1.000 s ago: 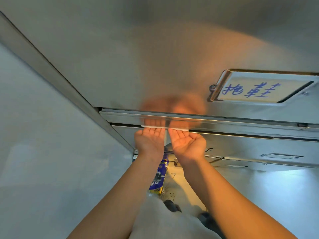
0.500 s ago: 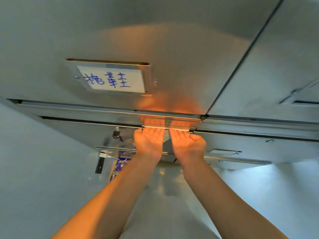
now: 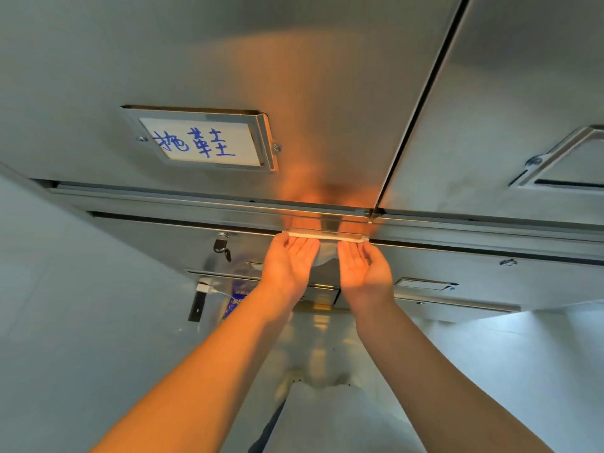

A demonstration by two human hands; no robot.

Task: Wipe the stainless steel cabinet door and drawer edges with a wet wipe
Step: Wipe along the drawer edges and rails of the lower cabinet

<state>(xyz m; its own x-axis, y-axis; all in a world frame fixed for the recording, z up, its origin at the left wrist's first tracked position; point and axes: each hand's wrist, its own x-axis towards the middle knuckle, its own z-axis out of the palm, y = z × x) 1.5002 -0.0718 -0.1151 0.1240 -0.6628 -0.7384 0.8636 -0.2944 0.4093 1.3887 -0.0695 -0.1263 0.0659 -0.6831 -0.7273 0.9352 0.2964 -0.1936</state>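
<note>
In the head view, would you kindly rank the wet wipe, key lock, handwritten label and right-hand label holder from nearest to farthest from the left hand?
1. wet wipe, touching the left hand
2. key lock, just left
3. handwritten label, upper left
4. right-hand label holder, far right

Left hand (image 3: pixel 287 260), right hand (image 3: pixel 365 269) slid wipe (image 3: pixel 327 236) rightward along door edge (image 3: pixel 163 209).

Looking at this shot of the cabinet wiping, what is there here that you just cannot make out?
All in the head view:
- Fingertips of the left hand and right hand: hidden behind the wet wipe and the steel edge.
- Most of the wet wipe: only a thin white strip shows.
- Blue packet: print blurred, partly behind the left forearm.
- Right-door label holder: cut off by the frame edge.
</note>
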